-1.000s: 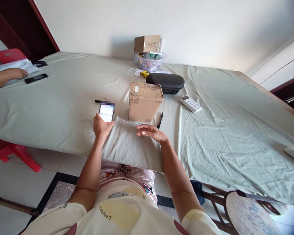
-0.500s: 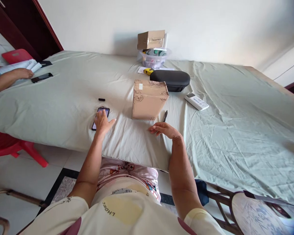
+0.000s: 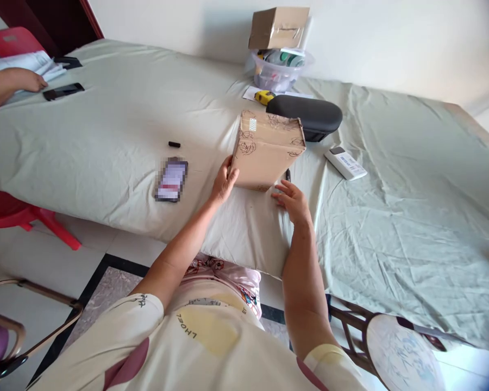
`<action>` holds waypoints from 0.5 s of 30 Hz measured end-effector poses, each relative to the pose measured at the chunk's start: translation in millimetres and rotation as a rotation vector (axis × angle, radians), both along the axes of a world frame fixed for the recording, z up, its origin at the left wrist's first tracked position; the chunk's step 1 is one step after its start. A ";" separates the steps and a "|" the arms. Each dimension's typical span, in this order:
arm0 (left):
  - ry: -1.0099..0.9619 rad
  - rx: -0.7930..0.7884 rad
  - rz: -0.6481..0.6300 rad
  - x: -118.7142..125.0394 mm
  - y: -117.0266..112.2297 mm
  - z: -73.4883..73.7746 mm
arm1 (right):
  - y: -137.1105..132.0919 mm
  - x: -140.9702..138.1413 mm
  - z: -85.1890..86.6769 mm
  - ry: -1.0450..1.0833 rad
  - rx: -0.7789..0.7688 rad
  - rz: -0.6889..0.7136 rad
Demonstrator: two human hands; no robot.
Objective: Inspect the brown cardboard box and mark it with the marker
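Left hand (image 3: 225, 184) left phone (image 3: 171, 180), now touches box (image 3: 267, 149) edge.

Box (image 3: 267, 152) sitting mid-bed (image 3: 391, 217) — phone (image 3: 171, 180) lying left of it, remote (image 3: 345, 163) right, case (image 3: 305, 115) lying behind.

2 cardboard boxes (image 3: 267, 152) (image 3: 279, 27), 2 phones (image 3: 171, 179) (image 3: 63, 91), 1 remote (image 3: 345, 163), 1 black case (image 3: 305, 115), 1 plastic tub (image 3: 277, 73)

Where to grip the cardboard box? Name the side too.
Clasp the cardboard box by its flat left and right faces, a hand from each side; it looks too broad for one. The left hand touches the left face.
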State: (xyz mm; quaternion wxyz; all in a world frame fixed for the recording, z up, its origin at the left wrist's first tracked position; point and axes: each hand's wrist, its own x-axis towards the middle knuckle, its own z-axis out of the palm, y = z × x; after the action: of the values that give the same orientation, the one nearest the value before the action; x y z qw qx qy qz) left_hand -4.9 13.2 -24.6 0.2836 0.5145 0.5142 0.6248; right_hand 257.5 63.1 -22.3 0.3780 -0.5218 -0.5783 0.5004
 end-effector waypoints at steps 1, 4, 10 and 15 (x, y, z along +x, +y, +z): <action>0.049 -0.001 -0.010 -0.7 -0.5 -4.5 | -0.7 -2.8 -1.4 -0.058 0.052 0.039; 0.233 -0.050 0.024 -2.0 -0.2 -15.7 | -4.5 -13.7 -3.7 -0.262 0.224 0.124; 0.347 -0.072 0.118 3.1 -0.4 -22.6 | -8.0 -29.4 -17.0 -0.400 0.437 0.064; 0.340 0.008 0.269 7.5 -4.9 -17.9 | -10.8 -38.3 -23.4 -0.275 0.603 -0.100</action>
State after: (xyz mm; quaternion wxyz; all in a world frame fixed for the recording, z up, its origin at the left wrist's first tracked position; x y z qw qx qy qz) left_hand 2.6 8.3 -42.4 0.1050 0.5403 0.6163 0.5633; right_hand 219.2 52.4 -45.7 0.4578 -0.4768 -0.7196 0.2127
